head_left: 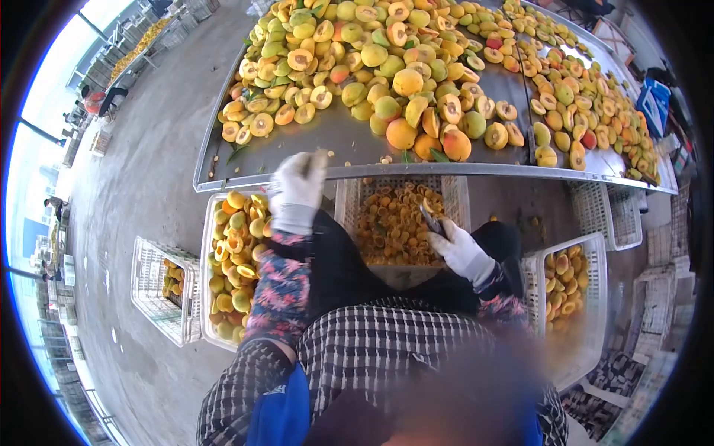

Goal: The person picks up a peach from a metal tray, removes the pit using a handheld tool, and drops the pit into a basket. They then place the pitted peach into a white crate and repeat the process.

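My left hand point(295, 195), in a white glove, is raised at the near edge of the metal table point(335, 169), above a crate of yellow peaches point(236, 249). Its fingers are pressed together; whether they hold anything small I cannot make out. My right hand point(462, 254), also gloved in white, is closed around a short knife-like tool point(431, 221) pointing up and left. That tool is over a crate point(455, 195) of cut peach pieces and scraps point(398, 223) between my knees. On the table lies a large heap of whole and halved peaches point(372, 59).
At my right stands a white crate point(597, 297) of peach halves. A tilted white crate point(160, 297) with a few fruits is at the left. More crates point(613, 215) stand under the table's right end. Other people sit far left, one in a red top point(94, 102).
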